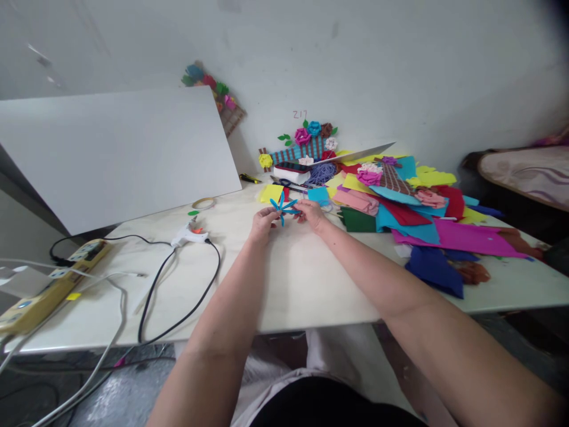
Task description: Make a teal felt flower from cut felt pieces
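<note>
Head view: the left hand (263,223) and right hand (311,214) both pinch a blue felt flower (283,207) between them, fingers closed on its petals. A glue gun (190,235) lies left of the hands, felt sheets (418,220) piled to their right.

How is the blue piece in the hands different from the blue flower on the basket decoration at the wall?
The blue piece spreads thin strips like a star; the blue flower is a round, rolled rose. The blue piece is held between the left hand and right hand over the table; the blue flower sits on the basket decoration at the wall. Both are blue.
</note>
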A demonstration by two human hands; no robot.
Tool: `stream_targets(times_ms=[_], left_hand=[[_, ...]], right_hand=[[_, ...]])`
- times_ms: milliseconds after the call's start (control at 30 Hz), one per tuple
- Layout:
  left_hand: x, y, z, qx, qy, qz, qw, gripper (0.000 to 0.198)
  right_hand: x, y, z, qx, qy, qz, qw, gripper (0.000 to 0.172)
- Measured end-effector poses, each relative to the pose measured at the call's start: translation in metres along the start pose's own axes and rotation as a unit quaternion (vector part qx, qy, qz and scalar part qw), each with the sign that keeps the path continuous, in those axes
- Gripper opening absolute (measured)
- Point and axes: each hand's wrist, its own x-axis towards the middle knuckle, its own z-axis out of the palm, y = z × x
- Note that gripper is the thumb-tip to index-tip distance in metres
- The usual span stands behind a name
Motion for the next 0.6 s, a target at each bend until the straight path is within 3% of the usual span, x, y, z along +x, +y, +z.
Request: stream_targets(times_ms=[433,600], left_hand=[[0.0025,-0.0026,0.0002,0.020,-0.006,-0.004,1.000,0.027],[0.0033,-0.0039,0.0006,0.029,-0.011,-0.003,1.000,0.027]], right_hand=[[0.0054,0.0033,-0.0012,0.012,0.019,0.029,0.999,0.003],[0.0055,0.0015,-0.0005,-0.014,0.056,0.023,0.998,0.022]])
